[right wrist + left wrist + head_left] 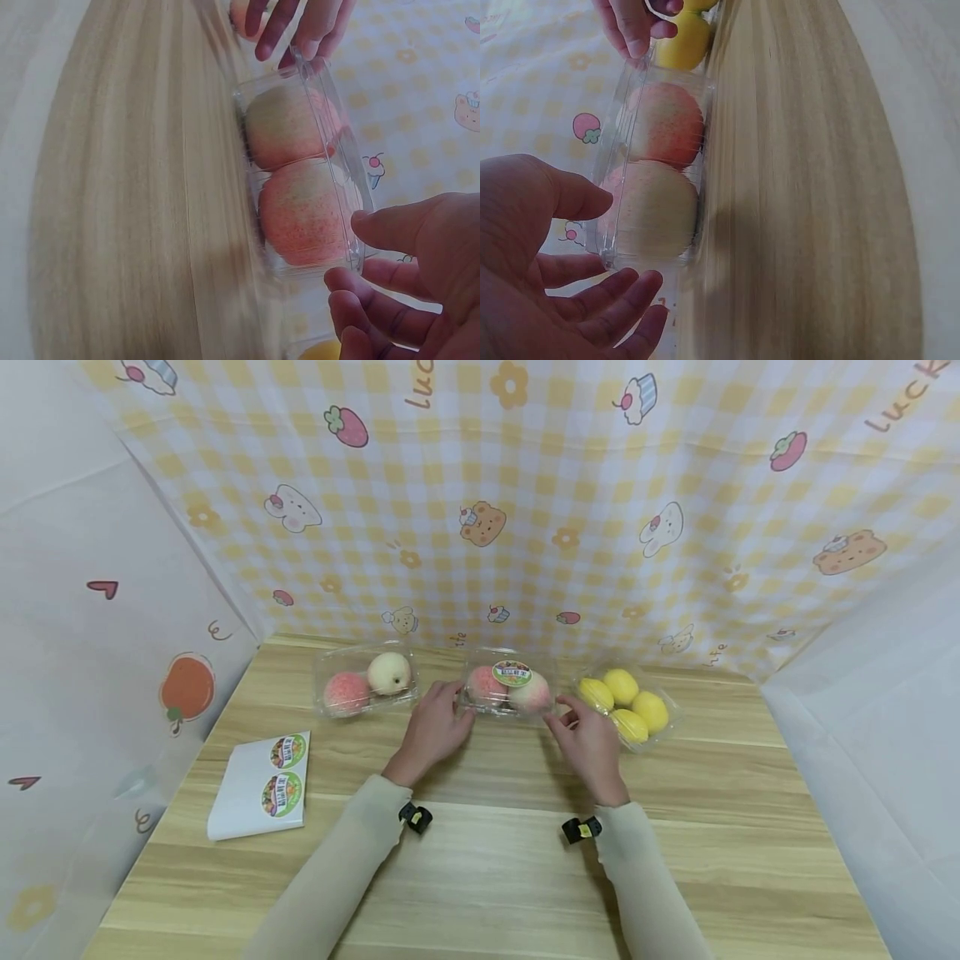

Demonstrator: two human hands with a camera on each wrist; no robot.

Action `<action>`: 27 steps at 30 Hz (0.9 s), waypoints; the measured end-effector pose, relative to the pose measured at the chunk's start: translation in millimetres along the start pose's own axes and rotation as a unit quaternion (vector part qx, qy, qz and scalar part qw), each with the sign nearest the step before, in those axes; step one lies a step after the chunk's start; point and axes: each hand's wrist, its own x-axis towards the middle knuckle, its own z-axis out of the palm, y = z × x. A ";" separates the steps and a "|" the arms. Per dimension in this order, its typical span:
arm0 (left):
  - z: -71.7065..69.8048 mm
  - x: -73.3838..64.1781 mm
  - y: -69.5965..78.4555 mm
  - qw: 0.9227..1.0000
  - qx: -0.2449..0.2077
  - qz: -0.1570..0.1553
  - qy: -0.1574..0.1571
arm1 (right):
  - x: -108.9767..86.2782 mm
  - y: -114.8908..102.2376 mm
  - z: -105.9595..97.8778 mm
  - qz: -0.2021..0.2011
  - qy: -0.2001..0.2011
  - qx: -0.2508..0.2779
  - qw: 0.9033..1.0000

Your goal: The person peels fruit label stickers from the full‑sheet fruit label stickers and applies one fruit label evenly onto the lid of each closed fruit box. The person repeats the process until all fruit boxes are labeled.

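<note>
A clear plastic fruit box (474,703) stands in the middle at the back of the table, with two pink-and-cream peaches (664,124) inside. On its lid is an oval fruit sticker (512,673). My left hand (435,727) holds the box's left end, thumb near the lid edge and index finger at the corner. At the opposite end my right hand (588,739) holds it the same way, its thumb (382,227) against the lid rim. The lower fingers of both hands stay off the box. The lid looks closed.
Left of it stands another clear box (326,664) with two peaches. To the right, close by my right hand, a clear box (663,689) holds several lemons (649,712). A white sticker sheet (243,785) with two oval stickers lies at the left. A checked cloth (450,468) hangs behind.
</note>
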 end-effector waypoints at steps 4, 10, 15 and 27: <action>1.1 3.3 -0.7 1.000 -0.004 0.004 0.006 | 3.7 0.9 2.6 0.010 0.002 -0.005 1.000; 2.5 7.3 -0.1 1.000 -0.013 0.002 0.012 | 7.6 -0.2 3.5 0.029 0.002 0.000 1.000; 2.8 10.4 0.8 1.000 -0.017 -0.007 0.007 | 9.5 0.8 4.7 0.031 0.004 0.007 0.999; 12.5 20.5 -16.4 1.000 -0.021 0.007 0.021 | 14.2 3.0 10.4 0.041 0.010 0.007 0.999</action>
